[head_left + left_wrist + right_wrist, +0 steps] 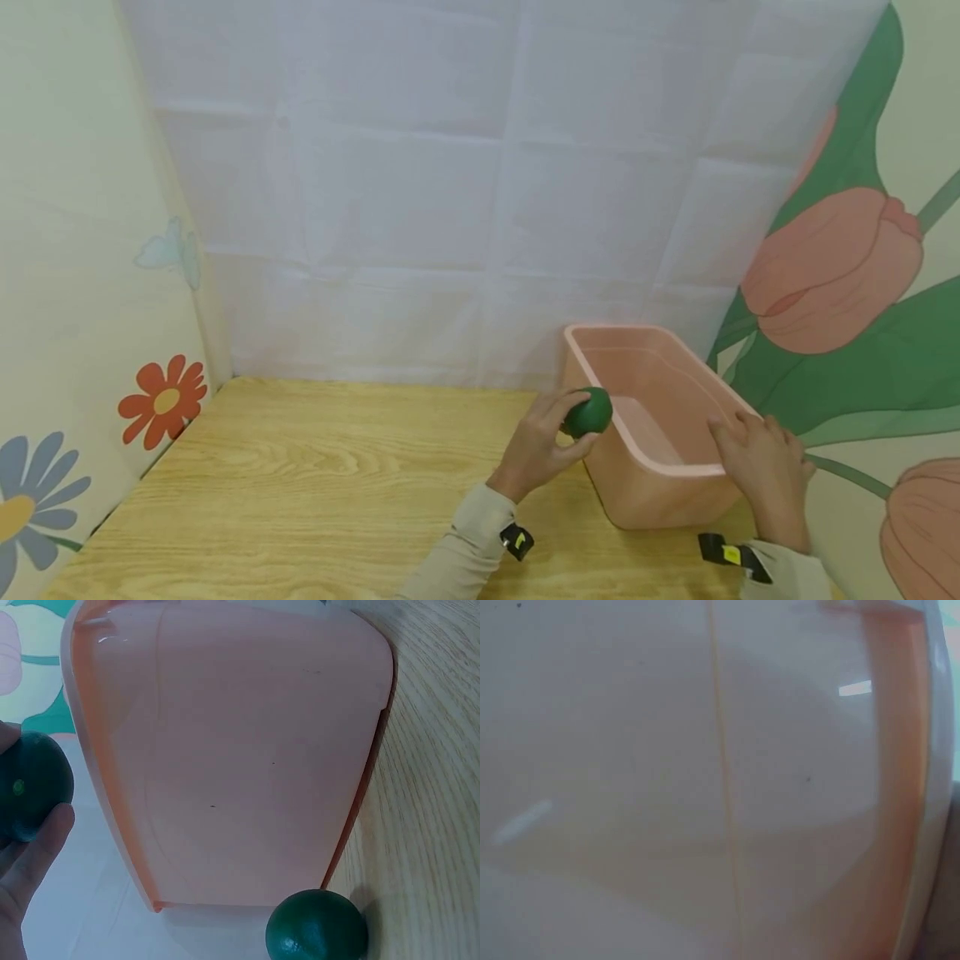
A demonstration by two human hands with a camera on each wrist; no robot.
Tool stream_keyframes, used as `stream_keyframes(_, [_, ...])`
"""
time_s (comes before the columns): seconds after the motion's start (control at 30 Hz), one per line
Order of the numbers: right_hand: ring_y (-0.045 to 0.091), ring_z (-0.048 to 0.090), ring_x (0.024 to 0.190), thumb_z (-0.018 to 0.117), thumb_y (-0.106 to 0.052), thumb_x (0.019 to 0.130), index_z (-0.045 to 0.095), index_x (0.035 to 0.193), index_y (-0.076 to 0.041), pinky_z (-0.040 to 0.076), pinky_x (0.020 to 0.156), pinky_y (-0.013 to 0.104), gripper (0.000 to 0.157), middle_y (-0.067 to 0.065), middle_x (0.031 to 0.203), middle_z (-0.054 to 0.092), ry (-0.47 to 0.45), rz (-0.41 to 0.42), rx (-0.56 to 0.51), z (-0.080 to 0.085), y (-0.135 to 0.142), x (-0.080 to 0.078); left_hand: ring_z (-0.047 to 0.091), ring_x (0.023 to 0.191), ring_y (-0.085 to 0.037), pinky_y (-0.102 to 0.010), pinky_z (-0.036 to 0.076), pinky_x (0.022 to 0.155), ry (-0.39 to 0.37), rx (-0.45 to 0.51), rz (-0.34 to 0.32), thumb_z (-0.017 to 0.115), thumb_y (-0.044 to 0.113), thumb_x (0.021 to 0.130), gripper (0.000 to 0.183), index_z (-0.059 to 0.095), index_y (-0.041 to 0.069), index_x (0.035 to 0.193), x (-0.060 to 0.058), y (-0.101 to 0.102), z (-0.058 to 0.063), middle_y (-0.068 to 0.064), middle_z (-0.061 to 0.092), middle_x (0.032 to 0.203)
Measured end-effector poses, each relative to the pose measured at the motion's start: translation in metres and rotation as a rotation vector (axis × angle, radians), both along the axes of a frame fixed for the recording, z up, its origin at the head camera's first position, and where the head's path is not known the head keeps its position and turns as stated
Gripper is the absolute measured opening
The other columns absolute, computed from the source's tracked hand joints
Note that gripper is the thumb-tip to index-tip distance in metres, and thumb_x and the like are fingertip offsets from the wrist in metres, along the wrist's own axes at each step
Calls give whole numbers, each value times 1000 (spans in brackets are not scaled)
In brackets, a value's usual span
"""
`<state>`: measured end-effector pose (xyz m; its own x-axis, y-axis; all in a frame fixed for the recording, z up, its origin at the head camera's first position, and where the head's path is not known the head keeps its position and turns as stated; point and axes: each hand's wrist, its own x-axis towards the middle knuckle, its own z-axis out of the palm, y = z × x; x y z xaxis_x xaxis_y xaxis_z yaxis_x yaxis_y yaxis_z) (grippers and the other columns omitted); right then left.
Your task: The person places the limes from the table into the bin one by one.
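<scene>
My left hand [536, 442] holds a smooth, dark green round fruit [591, 412] between thumb and fingers, close to the left rim of a pink plastic bin [678, 500]. A small pale stem mark shows on the held fruit in the left wrist view. Another green fruit [318, 927] lies on the table beside the bin's left wall; the head view hides it. At the near right corner of the bin, my right hand [768, 467] grips the rim, its thumb over the inside. Only the bin's wall [630, 750] and rim fill most of the right wrist view.
The wood-grain tabletop [300, 483] stretches out left of the bin. A creased white sheet [397, 192] hangs behind it. Panels printed with flowers stand at both sides, the right panel [840, 267] close against the bin and right hand.
</scene>
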<state>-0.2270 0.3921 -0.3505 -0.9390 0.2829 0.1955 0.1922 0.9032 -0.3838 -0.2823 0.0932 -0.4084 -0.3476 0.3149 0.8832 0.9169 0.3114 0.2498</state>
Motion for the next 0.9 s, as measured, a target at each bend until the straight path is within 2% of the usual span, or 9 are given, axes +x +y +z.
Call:
stream_keyframes(0.17, [72, 22, 121, 28, -61, 103, 40, 139, 11, 25, 84, 81, 81, 44, 138, 28, -3, -5, -6, -1, -1, 2, 60, 116, -23, -18, 50, 91, -22, 14, -22, 78, 18, 87, 53, 56, 6, 133, 2, 1, 0, -11, 59, 135])
stream_keyframes(0.4, [71, 23, 120, 28, -60, 103, 41, 139, 11, 26, 83, 81, 81, 44, 137, 29, 10, -3, 0, -2, -2, 2, 60, 107, -18, -7, 48, 80, -32, 13, -62, 78, 16, 87, 55, 54, 5, 136, 3, 4, 3, -12, 60, 129])
stream_keyframes(0.63, [72, 23, 120, 28, -60, 103, 40, 140, 10, 25, 83, 80, 80, 44, 139, 28, 7, 0, -1, 0, 0, 0, 60, 105, -17, -10, 48, 83, -19, 3, -46, 78, 19, 88, 54, 56, 6, 136, 7, 9, 8, -12, 62, 126])
stream_keyframes(0.9, [72, 20, 123, 28, -61, 103, 39, 140, 11, 24, 85, 81, 81, 45, 141, 23, -8, -2, -16, 1, -1, 0, 61, 104, -18, -10, 49, 83, -36, -2, -44, 77, 20, 89, 53, 57, 5, 136, 8, 12, 6, -13, 63, 124])
